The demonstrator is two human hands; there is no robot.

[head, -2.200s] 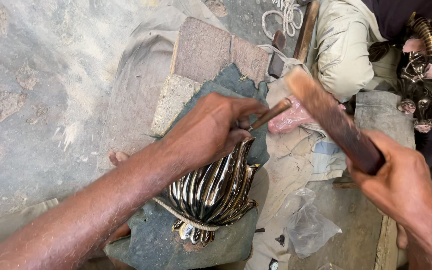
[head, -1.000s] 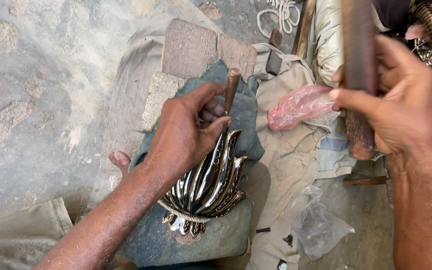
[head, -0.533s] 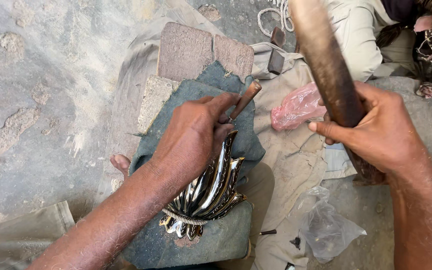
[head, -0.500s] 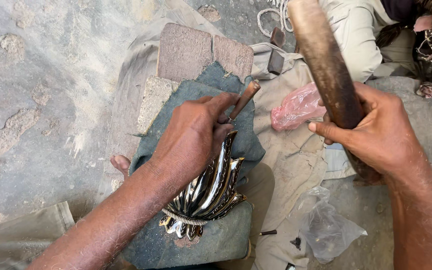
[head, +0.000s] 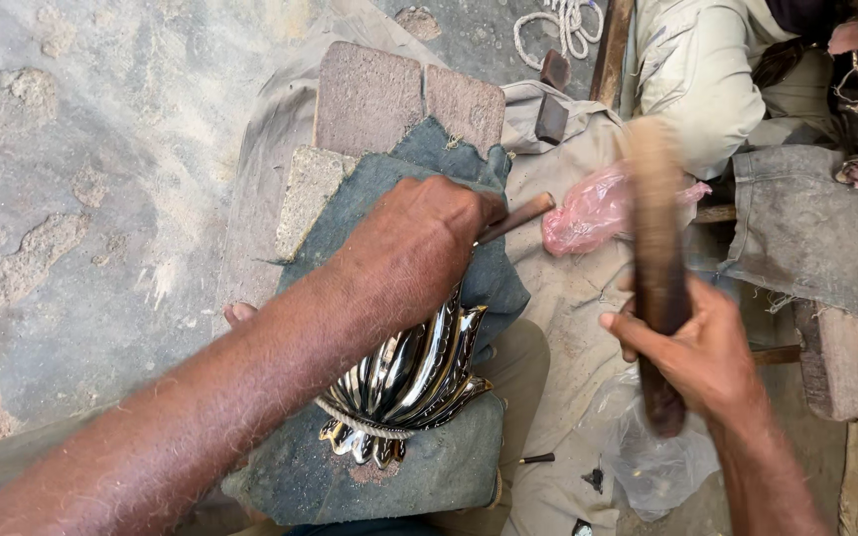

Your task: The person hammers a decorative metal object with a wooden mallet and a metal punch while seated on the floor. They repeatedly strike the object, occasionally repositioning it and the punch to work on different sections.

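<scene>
Clenched around a thin metal punch (head: 514,217), the left hand (head: 419,248) presses down on a shiny, ribbed metal ornament (head: 409,382), with the punch's blunt end sticking out toward the upper right. That ornament lies on a dark blue-grey cloth pad (head: 429,471) in front of the person, its fluted tips pointing toward the hand and a twisted band crossing its lower end. To the right, the right hand (head: 692,352) is closed around the lower half of a wooden mallet (head: 655,258), which stands nearly upright and is blurred in its upper part.

Just below the right hand lies a clear plastic bag (head: 647,457), crumpled on tan fabric; what it holds cannot be made out. Farther off, between the punch and the mallet, a pink plastic bag (head: 588,208) is bunched up, its contents likewise hidden. The pad rests on stone blocks (head: 369,94), which sit at the edge of a dusty concrete floor (head: 81,199). Beyond them lie a small dark block (head: 551,117) and a coil of white rope (head: 558,22). At the far right, another person's pale sleeve (head: 702,74) shows beside a grey cloth (head: 806,233) draped over a block.
</scene>
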